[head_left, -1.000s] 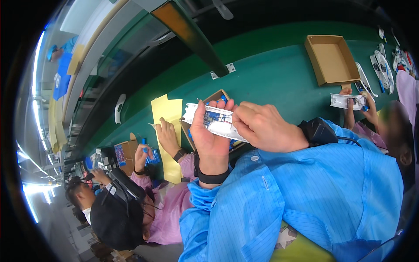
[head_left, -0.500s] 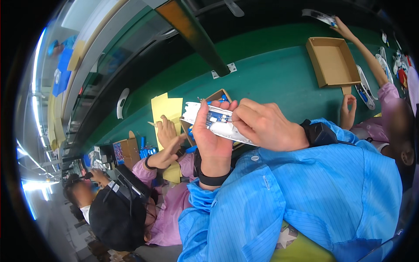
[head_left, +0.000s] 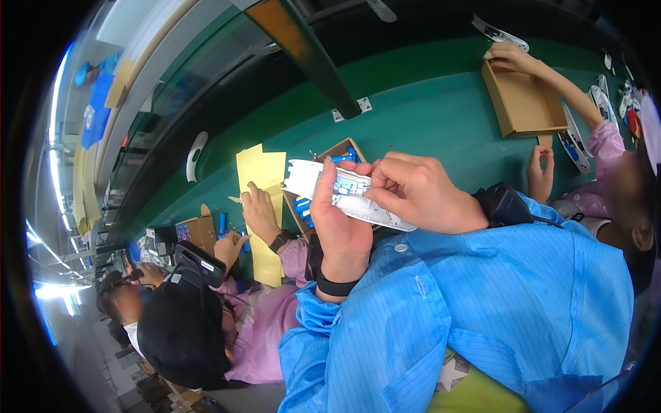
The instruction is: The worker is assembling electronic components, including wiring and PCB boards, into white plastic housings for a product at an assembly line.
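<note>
Left hand (head_left: 342,224) palm up, fingers curled, right hand (head_left: 428,196) close beside, thumb and forefinger pinched

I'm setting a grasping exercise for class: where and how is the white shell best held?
Grip the shell by its long edges, probably from underneath on the near side, where the left hand is. The shape is long and narrow; the open face, with the blue board, faces up.

The shell (head_left: 377,211) looks smooth, glossy plastic, the open box (head_left: 529,103) matt cardboard.
</note>
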Action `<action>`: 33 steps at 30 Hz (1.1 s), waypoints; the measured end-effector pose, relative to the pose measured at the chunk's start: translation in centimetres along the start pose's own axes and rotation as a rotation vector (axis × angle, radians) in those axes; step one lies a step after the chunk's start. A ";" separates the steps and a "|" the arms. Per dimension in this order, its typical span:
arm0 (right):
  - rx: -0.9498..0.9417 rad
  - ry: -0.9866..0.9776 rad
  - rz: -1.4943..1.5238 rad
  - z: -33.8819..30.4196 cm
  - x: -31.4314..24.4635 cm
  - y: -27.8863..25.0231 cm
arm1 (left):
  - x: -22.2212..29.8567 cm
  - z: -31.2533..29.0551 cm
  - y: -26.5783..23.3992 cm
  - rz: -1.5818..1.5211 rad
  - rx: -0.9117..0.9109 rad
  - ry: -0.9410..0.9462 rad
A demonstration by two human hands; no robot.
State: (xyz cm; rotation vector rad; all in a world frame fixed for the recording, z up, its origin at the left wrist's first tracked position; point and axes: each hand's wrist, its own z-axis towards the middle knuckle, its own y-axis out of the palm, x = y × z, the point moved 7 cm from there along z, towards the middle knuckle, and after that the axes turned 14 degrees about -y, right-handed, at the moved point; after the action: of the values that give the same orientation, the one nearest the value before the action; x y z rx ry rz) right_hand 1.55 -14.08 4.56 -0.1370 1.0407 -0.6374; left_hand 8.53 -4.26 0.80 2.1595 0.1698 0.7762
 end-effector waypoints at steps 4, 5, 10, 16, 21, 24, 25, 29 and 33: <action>-0.010 0.017 0.022 -0.1 0.0 0.0 | -0.2 -0.1 0.4 -0.001 -0.056 0.025; -0.006 0.016 0.010 -0.1 -0.2 0.0 | -0.1 -0.1 0.3 -0.002 -0.055 0.026; 0.015 -0.006 0.007 -0.2 -0.4 0.0 | -0.1 -0.3 0.5 -0.007 -0.054 -0.002; 0.023 0.033 0.123 0.0 -0.1 0.0 | -0.2 -0.4 0.5 0.019 -0.037 -0.013; 0.008 0.049 0.075 -0.3 -0.3 0.0 | -0.6 -0.6 0.5 0.012 -0.059 -0.026; 0.003 0.046 0.022 -0.5 -1.1 -0.1 | -0.9 -0.8 0.8 0.042 -0.051 -0.022; 0.003 0.048 0.020 -0.6 -1.2 0.0 | -0.9 -0.9 0.8 0.066 -0.023 -0.008; 0.026 0.032 0.045 -0.8 -1.2 0.4 | -1.0 -0.9 0.5 0.082 -0.036 0.015; 0.030 0.052 0.052 -0.9 -0.9 0.6 | -1.0 -1.0 0.8 0.074 -0.029 0.017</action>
State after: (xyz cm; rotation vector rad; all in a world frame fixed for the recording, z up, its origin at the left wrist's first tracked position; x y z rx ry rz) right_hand 0.74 -12.92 4.57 -0.0677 1.0808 -0.6117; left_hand 7.08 -4.48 1.41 2.1424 0.0878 0.8346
